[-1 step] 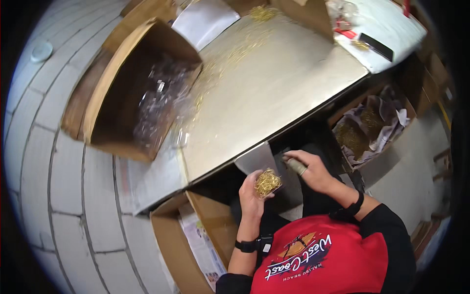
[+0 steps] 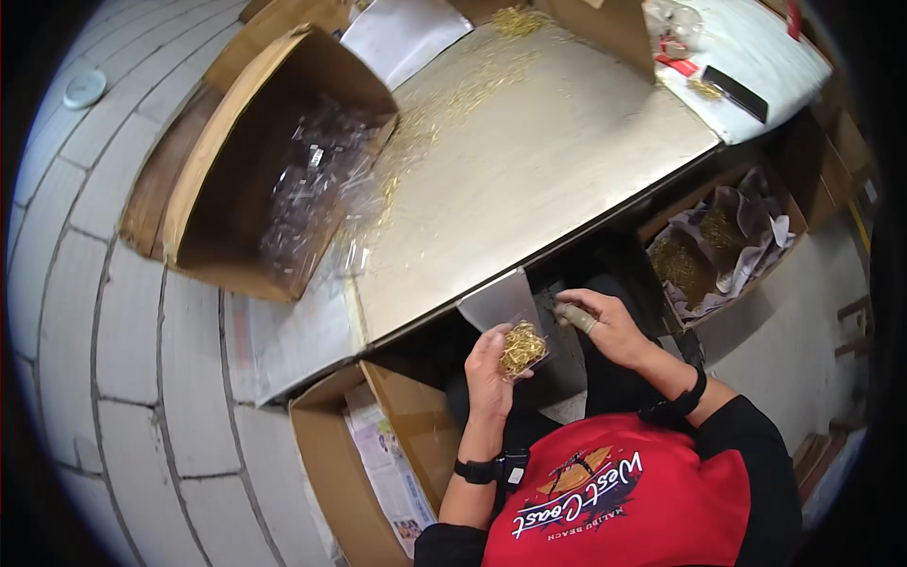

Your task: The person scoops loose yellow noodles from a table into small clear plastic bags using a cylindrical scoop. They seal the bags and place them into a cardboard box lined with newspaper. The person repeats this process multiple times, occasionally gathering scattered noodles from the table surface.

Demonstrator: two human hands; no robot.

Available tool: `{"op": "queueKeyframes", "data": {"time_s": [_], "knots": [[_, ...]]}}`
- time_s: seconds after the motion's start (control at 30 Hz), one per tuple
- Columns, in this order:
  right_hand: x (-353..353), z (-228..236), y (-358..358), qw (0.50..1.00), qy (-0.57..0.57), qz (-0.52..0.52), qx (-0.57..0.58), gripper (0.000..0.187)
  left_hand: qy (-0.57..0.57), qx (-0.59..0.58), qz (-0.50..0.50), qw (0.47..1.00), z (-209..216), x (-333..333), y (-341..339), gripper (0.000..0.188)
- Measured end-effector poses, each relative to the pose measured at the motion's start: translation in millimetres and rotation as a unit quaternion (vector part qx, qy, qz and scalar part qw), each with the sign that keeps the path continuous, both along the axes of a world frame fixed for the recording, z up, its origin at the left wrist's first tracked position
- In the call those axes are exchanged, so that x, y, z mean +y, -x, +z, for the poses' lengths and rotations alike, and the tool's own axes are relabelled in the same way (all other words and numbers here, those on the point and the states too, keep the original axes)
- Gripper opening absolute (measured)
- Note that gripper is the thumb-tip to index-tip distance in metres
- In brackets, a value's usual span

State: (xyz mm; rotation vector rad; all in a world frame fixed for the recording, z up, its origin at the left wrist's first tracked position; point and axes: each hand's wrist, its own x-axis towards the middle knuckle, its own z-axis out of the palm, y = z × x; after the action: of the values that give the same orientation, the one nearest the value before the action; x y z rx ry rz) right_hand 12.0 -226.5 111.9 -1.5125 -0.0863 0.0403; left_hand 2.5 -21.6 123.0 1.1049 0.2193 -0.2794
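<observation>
My left hand (image 2: 488,374) is closed around a small clear plastic box (image 2: 539,363), held in front of my lap. Gold-coloured thin metal pieces (image 2: 521,347) heap up in it; their exact kind is too small to tell. To the right hovers my right hand (image 2: 609,328), apart from the box, its fingers reaching left and slightly spread. A tan covering wraps one of its fingers, and nothing shows in its grasp. A grey sheet-like flap (image 2: 498,300) sticks out at the table's edge just beyond the box.
More gold pieces (image 2: 453,109) are strewn over the table (image 2: 529,180). A tipped carton (image 2: 227,161) of clear plastic boxes (image 2: 316,180) stands left. A lined carton (image 2: 723,246) with gold pieces sits right, below the tabletop. Another carton (image 2: 378,463) is beside my left arm. A phone (image 2: 735,93) lies far right.
The whole view has shifted slightly. Both hands keep nearly the same places, and my left hand still holds the filled box.
</observation>
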Motion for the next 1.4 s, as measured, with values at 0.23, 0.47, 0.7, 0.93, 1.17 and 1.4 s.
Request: {"op": "queueKeyframes", "data": {"time_s": [0.23, 0.47, 0.7, 0.93, 1.17, 1.4], "knots": [[22, -6, -2, 0.985, -0.052, 0.103, 0.128, 0.021, 0.012, 0.017, 0.021, 1.000, -18, -6, 4, 0.026], [27, -10, -7, 0.987, 0.016, 0.048, 0.149, 0.015, 0.009, 0.037, 0.012, 0.999, -19, -5, 5, 0.028], [28, -9, -4, 0.982, 0.167, 0.014, -0.087, 0.009, -0.005, 0.057, 0.004, 0.998, -33, -4, 8, 0.030], [20, -4, -9, 0.992, 0.023, 0.057, 0.106, 0.010, 0.048, 0.051, 0.021, 0.997, -25, -1, 8, 0.034], [19, -22, -4, 0.990, 0.026, 0.062, 0.125, 0.015, -0.001, 0.046, -0.006, 0.999, -33, -7, 8, 0.042], [25, -38, -7, 0.980, -0.057, 0.120, 0.152, 0.015, 0.003, 0.033, 0.024, 0.999, -42, 4, 4, 0.036]]}}
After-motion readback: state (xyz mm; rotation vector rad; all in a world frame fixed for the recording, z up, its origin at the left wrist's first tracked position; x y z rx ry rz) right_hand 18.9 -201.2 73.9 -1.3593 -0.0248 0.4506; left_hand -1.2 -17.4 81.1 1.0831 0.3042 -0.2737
